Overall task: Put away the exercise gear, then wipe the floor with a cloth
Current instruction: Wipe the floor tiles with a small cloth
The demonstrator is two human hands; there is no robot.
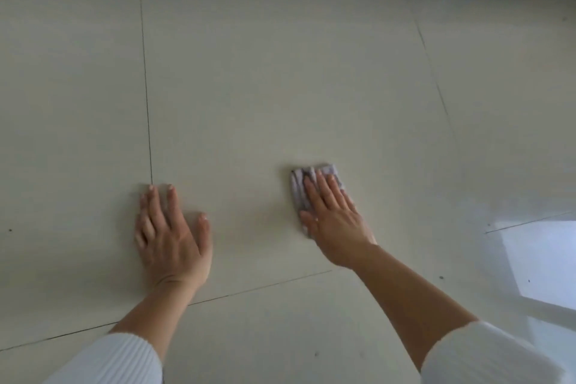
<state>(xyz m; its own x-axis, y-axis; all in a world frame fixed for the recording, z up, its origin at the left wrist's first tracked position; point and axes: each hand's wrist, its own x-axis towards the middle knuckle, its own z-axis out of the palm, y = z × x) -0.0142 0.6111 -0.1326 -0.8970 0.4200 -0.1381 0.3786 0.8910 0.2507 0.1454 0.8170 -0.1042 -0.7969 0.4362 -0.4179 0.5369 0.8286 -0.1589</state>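
- On the far-left tiles of the floor [280, 72]: pale and glossy, with one dark speck [11, 230]. No exercise gear is in view, so wiping appears to be the step in hand.
- Grout line [146, 87]: thin and dark, ending at the fingertips of the left hand. It would serve as a lane edge for orderly passes.
- Left hand [170, 234]: palm down on bare tile, fingers straight and slightly spread, holding nothing, well apart from the cloth. It is probably a brace; carrying the body's weight here should free the other arm to sweep.
- Cloth [299, 193]: small, grey, bunched into a pad on the tile right of centre. Its far and left edges show beyond the fingers.
- Right hand [332, 215]: flat on the cloth, fingers straight and close together, pressing rather than curling round it.
  - Even pressure and overlapping strokes look advisable.
  - An unpinched pad may slip out or bunch further.
  - Refold when soiled.
- Second speck [441, 277]: beside the right forearm, a likely spot to cover.
- Bright reflection [542, 259]: far right; wet or dry cannot be told. The glare may help reveal streaks.
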